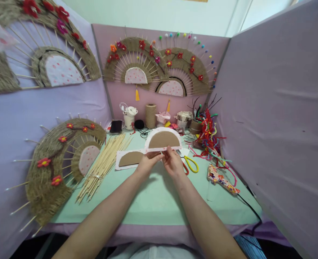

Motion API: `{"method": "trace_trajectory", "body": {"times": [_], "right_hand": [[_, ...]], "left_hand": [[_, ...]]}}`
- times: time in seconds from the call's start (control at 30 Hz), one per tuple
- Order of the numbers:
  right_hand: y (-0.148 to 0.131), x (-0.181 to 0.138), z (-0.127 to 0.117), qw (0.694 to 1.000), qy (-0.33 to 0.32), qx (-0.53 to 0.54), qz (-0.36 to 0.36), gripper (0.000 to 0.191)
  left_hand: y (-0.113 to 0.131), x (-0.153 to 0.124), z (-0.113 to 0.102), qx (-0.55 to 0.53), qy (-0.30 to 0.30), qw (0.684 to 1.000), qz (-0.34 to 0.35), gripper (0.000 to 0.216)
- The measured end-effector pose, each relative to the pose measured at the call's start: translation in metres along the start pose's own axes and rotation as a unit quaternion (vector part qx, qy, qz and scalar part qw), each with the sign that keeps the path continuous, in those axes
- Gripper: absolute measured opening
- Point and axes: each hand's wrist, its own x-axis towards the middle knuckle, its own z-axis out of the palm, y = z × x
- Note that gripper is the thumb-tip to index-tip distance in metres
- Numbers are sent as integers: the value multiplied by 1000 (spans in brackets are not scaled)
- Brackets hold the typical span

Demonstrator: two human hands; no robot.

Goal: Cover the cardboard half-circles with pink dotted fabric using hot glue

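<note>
Above the table I hold up a brown cardboard half-circle (164,140) with a white, pink-spotted fabric border along its edge. My right hand (173,162) pinches its straight lower edge, thumb in front. At the lower left of that edge, my left hand (147,164) has its fingers closed on the fabric border, its thumb pointing toward the right hand. A second cardboard half-circle (130,159) lies on a piece of white fabric (117,163) to the left, partly behind my left hand. Scissors (191,164) with yellow and red handles lie beside my right hand, partly hidden.
Bamboo sticks (102,165) lie in a bundle at left. A flower-patterned glue gun (222,180), its cable over the front edge, lies at right. Behind stand a twine spool (150,116), a white jug (130,117) and colourful pipe cleaners (209,133). Twine fans (134,61) hang on the partitions.
</note>
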Motion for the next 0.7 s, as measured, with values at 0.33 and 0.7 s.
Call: {"method": "trace_trajectory", "body": {"times": [0.33, 0.7], "right_hand": [[20, -17, 14, 996, -32, -76, -34, 25], [5, -9, 7, 998, 0, -60, -27, 35]], "left_hand": [[-11, -2, 1, -159, 97, 982, 0, 24], [-5, -2, 0, -189, 78, 979, -18, 32]]}}
